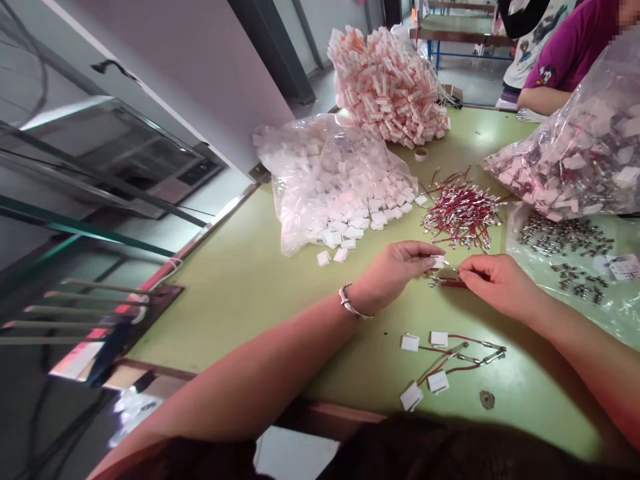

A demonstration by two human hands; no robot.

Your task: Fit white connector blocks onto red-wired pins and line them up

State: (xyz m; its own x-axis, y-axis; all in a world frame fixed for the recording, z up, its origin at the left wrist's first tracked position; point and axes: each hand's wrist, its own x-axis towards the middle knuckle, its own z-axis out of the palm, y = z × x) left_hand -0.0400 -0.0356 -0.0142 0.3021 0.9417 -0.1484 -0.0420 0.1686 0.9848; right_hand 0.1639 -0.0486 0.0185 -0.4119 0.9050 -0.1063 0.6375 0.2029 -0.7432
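Between the thumb and fingers of my left hand is a small white connector housing. My right hand pinches a short wire lead whose metal terminal points at the housing; whether it is inside cannot be told. Beneath my hands lie a few red wires. A heap of red wires with silvery terminals sits just beyond. Closer to my body, several white housings with red wires attached lie on the green table.
A clear bag spills white housings at the left. Behind it rises a pile of orange-white pieces. To the right are a full plastic bag and small metal parts on plastic. A person in a purple sleeve sits across.
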